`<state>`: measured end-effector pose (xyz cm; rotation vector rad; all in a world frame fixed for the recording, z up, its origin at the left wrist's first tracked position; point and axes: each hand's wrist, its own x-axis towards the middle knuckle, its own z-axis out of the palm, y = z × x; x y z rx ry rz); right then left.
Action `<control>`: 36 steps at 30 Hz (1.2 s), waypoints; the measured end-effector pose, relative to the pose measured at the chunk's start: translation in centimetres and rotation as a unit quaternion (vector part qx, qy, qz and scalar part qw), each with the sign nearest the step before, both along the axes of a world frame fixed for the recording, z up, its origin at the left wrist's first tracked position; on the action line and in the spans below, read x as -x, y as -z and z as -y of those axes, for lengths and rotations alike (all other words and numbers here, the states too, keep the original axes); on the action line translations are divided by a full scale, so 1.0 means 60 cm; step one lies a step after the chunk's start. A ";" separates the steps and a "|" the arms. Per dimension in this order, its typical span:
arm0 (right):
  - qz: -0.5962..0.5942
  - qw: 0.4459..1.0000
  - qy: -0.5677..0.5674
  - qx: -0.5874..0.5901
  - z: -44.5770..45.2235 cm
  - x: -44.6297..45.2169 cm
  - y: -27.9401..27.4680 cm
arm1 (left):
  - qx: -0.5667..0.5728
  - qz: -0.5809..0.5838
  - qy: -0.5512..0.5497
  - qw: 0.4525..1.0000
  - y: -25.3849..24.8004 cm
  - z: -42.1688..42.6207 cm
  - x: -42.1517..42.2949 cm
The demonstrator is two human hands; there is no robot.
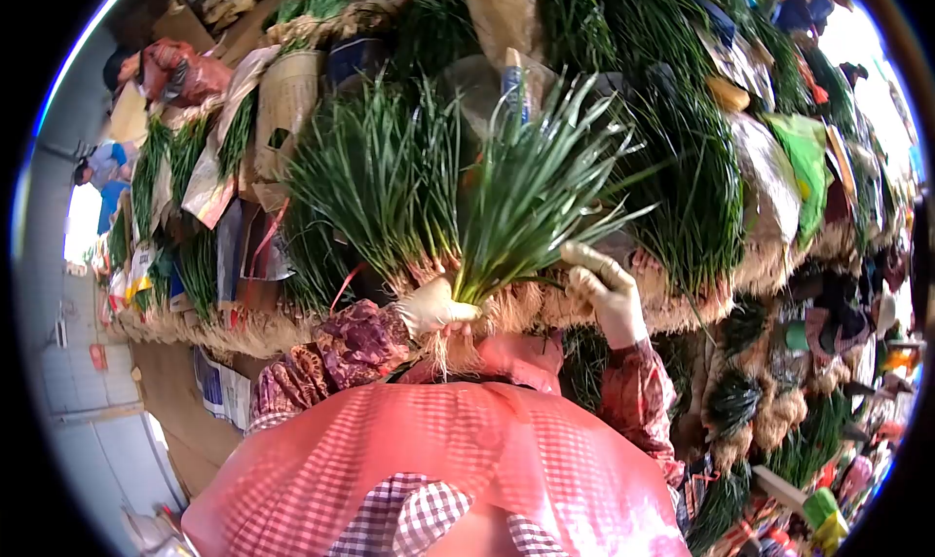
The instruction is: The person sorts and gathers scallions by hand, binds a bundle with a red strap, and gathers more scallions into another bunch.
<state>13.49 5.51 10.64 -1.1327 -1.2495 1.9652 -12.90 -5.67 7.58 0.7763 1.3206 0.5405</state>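
Note:
In the head view, my left hand (435, 307), in a pale glove, grips the base of a bunch of long-leaved green plants (531, 192). Its narrow leaves fan up and to the right, and thin pale roots (453, 352) hang below my fingers. My right hand (609, 289), also gloved, is raised at the bunch's right side. Its fingers are apart and slightly bent near the lower leaves; I see nothing held in them. Another cluster of the same grass-like plants (375, 182) stands just beyond my left hand, its reddish stem bases close to the glove.
Long rows of similar plants (687, 187) lie ahead, with a fringe of pale roots (662, 309) along the near edge. A blue-and-white tube (513, 85), a clear plastic bag (769, 172) and a green bag (801, 167) sit among them. Other people (107, 163) are at far left.

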 end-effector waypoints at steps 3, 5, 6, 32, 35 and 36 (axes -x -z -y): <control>0.211 0.890 -0.120 -0.387 0.007 0.000 0.016 | -0.026 -0.026 0.030 0.999 -0.018 -0.002 0.001; 0.231 0.805 -0.180 -0.516 0.006 -0.002 0.046 | -0.030 -0.054 0.066 0.996 -0.019 -0.006 0.005; 0.264 0.784 -0.187 -0.530 0.011 0.003 0.048 | -0.030 -0.069 0.084 0.994 -0.019 -0.006 0.006; 0.398 0.617 -0.047 -0.677 -0.161 -0.038 -0.009 | -0.242 -0.428 0.205 0.846 -0.039 0.031 0.005; 0.329 0.700 -0.024 -0.633 -0.153 -0.030 -0.030 | -0.235 -0.439 0.195 0.845 -0.044 0.039 0.012; 0.324 0.768 -0.021 -0.553 -0.150 -0.040 -0.026 | -0.233 -0.439 0.190 0.847 -0.040 0.046 0.017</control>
